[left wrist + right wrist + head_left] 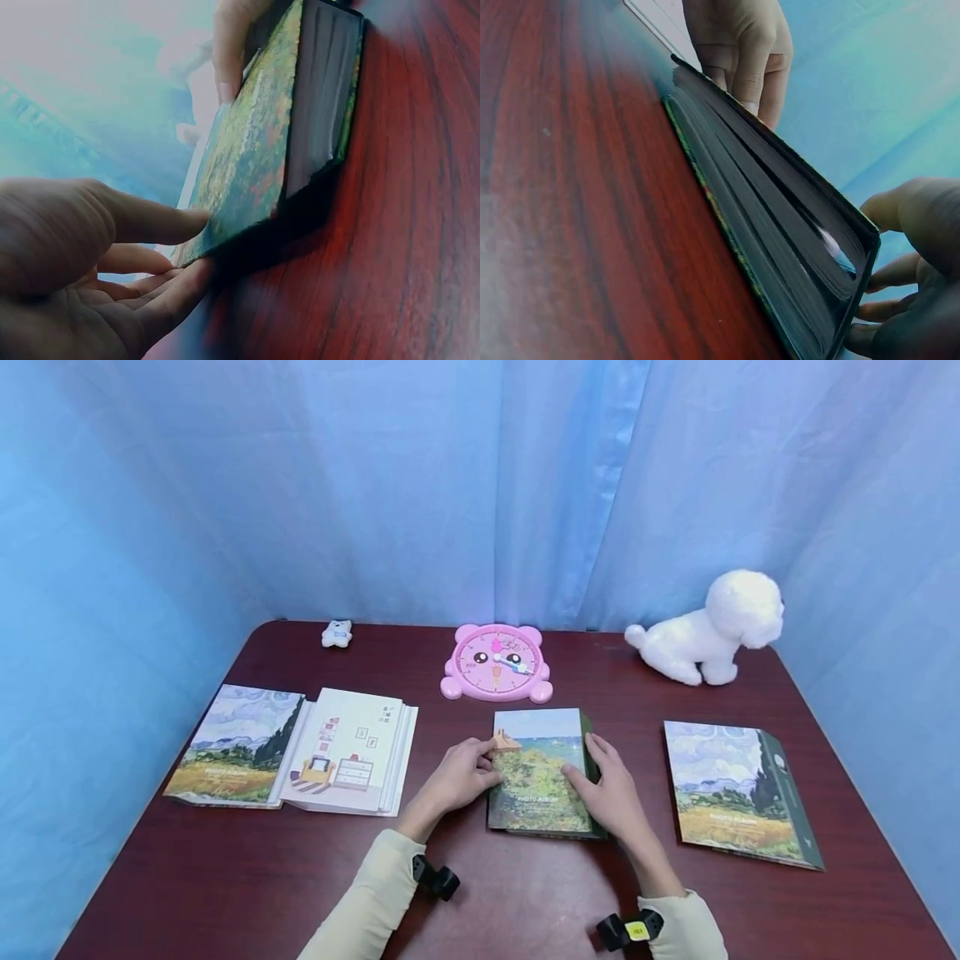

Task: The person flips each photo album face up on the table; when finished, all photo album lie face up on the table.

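A closed photo album point(536, 777) with a painted coastal cover lies at the middle of the table. My left hand point(462, 774) pinches its left edge, thumb on the cover and fingertips at the cover's edge in the left wrist view. At the spine side, my right hand point(609, 789) grips it with the thumb on the cover and the fingers along the dark spine. The right wrist view shows the album's page block point(765, 217) from its end, between the two covers.
An open album point(345, 752) lies at left, a closed wheat-field album point(735, 793) at right. Behind are a pink bear-shaped clock point(497, 663), a white plush dog point(708, 631) and a small white bear figure point(337, 633). Blue curtains point(375, 493) hang around the table point(300, 877).
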The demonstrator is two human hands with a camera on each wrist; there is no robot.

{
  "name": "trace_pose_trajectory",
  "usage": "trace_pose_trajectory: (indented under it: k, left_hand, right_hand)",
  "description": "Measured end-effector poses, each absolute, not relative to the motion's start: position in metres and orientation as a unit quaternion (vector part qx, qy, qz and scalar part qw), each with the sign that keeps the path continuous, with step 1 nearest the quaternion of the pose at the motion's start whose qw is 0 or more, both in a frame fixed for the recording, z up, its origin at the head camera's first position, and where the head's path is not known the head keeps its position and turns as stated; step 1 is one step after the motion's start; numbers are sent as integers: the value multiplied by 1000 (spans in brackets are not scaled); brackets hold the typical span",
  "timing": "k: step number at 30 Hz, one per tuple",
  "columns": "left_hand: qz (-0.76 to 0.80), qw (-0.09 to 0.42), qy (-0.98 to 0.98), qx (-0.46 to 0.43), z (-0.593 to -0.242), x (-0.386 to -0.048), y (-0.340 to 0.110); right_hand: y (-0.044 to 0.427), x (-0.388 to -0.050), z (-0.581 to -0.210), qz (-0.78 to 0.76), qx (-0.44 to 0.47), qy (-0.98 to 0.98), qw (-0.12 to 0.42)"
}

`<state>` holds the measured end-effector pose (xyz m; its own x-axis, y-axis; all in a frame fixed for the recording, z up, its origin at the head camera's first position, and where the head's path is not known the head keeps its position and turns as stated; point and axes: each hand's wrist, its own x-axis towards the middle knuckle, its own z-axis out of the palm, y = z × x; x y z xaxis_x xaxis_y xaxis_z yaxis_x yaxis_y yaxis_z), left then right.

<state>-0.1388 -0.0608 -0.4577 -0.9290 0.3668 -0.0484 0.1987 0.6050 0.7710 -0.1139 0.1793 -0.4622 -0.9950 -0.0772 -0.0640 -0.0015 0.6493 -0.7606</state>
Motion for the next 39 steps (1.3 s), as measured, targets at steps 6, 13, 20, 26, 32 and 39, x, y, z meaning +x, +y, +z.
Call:
trace_pose_trajectory:
  k: [6, 13, 20, 26, 32, 39]
  left_hand:
    - [425, 111, 884, 157, -459, -140, -61]
    - [409, 111, 894, 146, -454, -138, -58]
    - [372, 117, 911, 138, -443, -135, -50]
    - [373, 142, 910, 112, -439, -135, -44]
    - [377, 150, 908, 101, -437, -135, -43]
    - [396, 151, 898, 122, -435, -140, -51]
  right_hand:
    - [179, -113, -458, -468, -6, 882, 52]
    - [177, -112, -446, -535, 15, 843, 55]
    - [170, -108, -425, -566, 12, 820, 84]
    - [163, -108, -419, -611, 26, 786, 94]
    - [160, -107, -416, -649, 52, 752, 103]
    - [152, -107, -412, -699, 52, 709, 82]
